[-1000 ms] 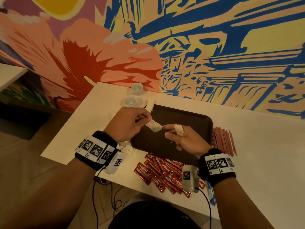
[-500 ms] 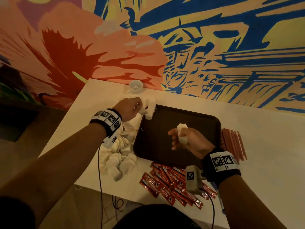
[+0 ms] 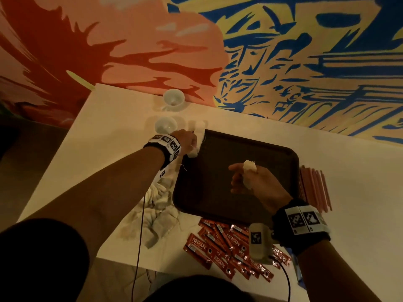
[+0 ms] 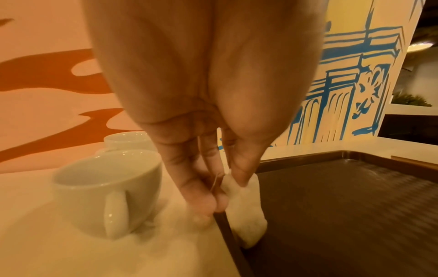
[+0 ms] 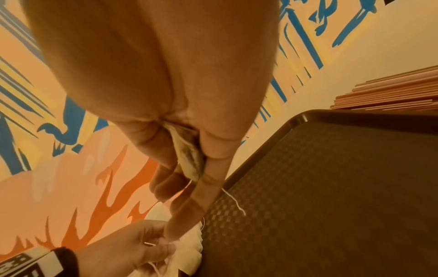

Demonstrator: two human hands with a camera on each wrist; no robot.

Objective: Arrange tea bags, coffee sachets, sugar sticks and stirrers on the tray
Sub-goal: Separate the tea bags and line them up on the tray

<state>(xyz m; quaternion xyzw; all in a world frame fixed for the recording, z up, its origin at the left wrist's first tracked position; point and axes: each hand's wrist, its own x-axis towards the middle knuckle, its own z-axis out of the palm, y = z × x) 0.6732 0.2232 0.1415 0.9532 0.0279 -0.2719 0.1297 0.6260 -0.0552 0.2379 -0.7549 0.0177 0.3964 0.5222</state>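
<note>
1. The left hand point(image 3: 185, 140) pinches a white tea bag point(image 4: 246, 211) between thumb and fingertips at the far left corner of the dark brown tray point(image 3: 218, 203); in the left wrist view the bag hangs down just inside the tray's rim, its lower end at the tray floor.
2. The right hand point(image 3: 257, 182) grips a second tea bag point(image 3: 248, 168) over the middle of the tray, folded between thumb and fingers, with a thin white string point(image 5: 234, 202) dangling below.
3. That bag looks pale and crumpled; the right wrist view shows only its edge, the rest buried in the hand.
4. A heap of loose tea bags point(image 3: 159, 205) lies on the table left of the tray, partly hidden by the left forearm.
5. Red coffee sachets point(image 3: 218, 247) lie scattered below the tray, some covered by the right wrist camera.
6. Pinkish sticks point(image 3: 314, 186) lie just right of the tray; whether sugar or stirrers is unclear.
7. Two white cups point(image 3: 168, 125) stand at upper centre.
</note>
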